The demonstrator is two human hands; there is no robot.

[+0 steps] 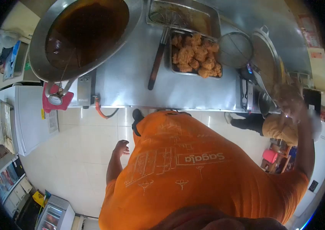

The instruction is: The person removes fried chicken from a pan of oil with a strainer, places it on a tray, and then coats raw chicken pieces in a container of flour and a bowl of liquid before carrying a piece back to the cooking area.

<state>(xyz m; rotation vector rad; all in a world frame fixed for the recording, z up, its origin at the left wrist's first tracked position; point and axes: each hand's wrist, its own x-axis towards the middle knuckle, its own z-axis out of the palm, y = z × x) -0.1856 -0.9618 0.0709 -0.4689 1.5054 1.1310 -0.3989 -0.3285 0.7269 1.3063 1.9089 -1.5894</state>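
Observation:
My left hand (pixel 122 147) hangs beside the orange shirt, over the floor, with loosely bent fingers apart and nothing in them. Out at the right, my right hand (pixel 288 100) is raised near the rim of a large pan (pixel 266 53). Motion blurs its fingers, and what they hold, if anything, cannot be made out. Fried pieces (pixel 193 55) fill a metal tray on the steel counter (pixel 124 86). A round strainer (pixel 236 50) lies right of them. To their left, a dark-handled whisk (pixel 158 63) rests partly on a second tray (pixel 208 15).
A big wok of dark oil (pixel 87 34) stands at upper left, with a thermometer (pixel 55 99) at its rim. Below the counter is an orange hose (pixel 100 109). Another person (pixel 279 128) is beyond my right arm. A white freezer (pixel 32 115) stands at left.

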